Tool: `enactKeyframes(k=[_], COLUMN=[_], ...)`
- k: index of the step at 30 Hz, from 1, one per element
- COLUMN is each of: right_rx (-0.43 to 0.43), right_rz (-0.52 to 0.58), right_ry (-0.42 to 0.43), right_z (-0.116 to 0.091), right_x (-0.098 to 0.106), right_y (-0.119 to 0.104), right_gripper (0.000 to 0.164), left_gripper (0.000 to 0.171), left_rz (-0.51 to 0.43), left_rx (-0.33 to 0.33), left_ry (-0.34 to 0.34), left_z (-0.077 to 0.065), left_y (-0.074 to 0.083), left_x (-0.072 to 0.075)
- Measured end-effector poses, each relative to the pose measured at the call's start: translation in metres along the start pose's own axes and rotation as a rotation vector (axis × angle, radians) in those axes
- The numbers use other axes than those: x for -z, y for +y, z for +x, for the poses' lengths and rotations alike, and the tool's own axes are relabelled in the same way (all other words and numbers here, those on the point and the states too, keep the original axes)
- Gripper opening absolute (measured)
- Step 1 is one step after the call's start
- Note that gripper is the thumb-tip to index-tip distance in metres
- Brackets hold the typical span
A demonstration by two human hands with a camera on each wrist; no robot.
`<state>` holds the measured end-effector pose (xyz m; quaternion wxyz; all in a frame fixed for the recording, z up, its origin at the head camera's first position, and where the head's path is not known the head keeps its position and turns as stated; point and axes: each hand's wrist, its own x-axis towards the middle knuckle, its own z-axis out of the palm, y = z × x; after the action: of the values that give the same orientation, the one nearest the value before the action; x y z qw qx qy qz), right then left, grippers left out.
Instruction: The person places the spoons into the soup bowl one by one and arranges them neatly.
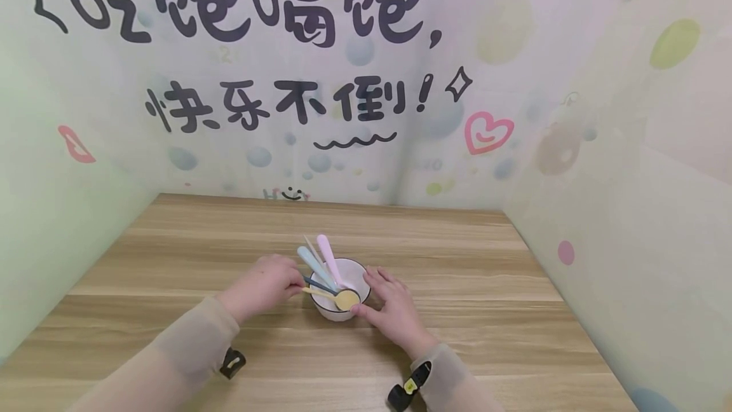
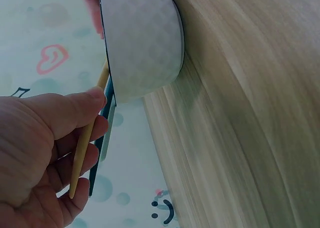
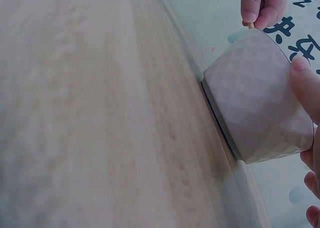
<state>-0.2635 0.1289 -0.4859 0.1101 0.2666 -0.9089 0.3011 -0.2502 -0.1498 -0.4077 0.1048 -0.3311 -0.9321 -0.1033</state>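
Note:
A white bowl (image 1: 335,315) with a dark rim stands on the wooden table; its dimpled outer wall (image 3: 255,95) fills much of the right wrist view. My left hand (image 1: 265,286) pinches the handle of a yellow spoon (image 2: 84,143), whose round head (image 1: 347,300) lies over the bowl's near side. Right beside it runs a dark blue handle (image 1: 320,284), close to the same fingertips. Light blue (image 1: 312,262) and pink (image 1: 328,255) handles lean out over the far rim. My right hand (image 1: 396,311) grips the bowl's right side, thumb at the near rim.
The wooden tabletop (image 1: 486,310) extends around the bowl on every side. A printed backdrop (image 1: 257,164) with large lettering closes off the back, and pale walls stand left and right. A thin whitish handle (image 1: 311,245) also sticks out behind the light blue one.

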Motion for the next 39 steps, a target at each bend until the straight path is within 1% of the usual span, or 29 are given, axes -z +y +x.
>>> enactKeyframes(k=[4,11,18,26,33,39], right_rx=[0.0,0.0,-0.007,0.0,0.007,0.01], right_rz=[0.011,0.013,0.018,0.006,0.009,0.008], right_ry=[-0.001,0.001,-0.006,0.007,0.016,0.019], right_z=[0.0002,0.0002,0.0002,0.0003,0.0004,0.0006], right_x=[0.0001,0.001,0.0012,-0.0001,-0.001,-0.0014], right_y=[0.0001,-0.0011,-0.0015,-0.0007,-0.0001,0.0004], right_gripper=[0.075,0.075,0.075,0.074,0.074,0.074], left_gripper=[0.004,0.006,0.005,0.004,0.005,0.005], left_rz=[-0.014,-0.03,-0.076,-0.084,-0.129,-0.138], left_rx=[0.033,0.023,0.06,0.079,0.116,0.113], left_ry=[-0.03,-0.041,-0.068,-0.091,-0.115,-0.108], left_z=[0.0015,0.0022,0.0021,0.0013,0.0013,0.0004], left_y=[0.0031,0.0057,0.0067,0.0085,0.0102,0.0087], left_x=[-0.0005,0.0003,0.0008,0.0028,0.004,0.0032])
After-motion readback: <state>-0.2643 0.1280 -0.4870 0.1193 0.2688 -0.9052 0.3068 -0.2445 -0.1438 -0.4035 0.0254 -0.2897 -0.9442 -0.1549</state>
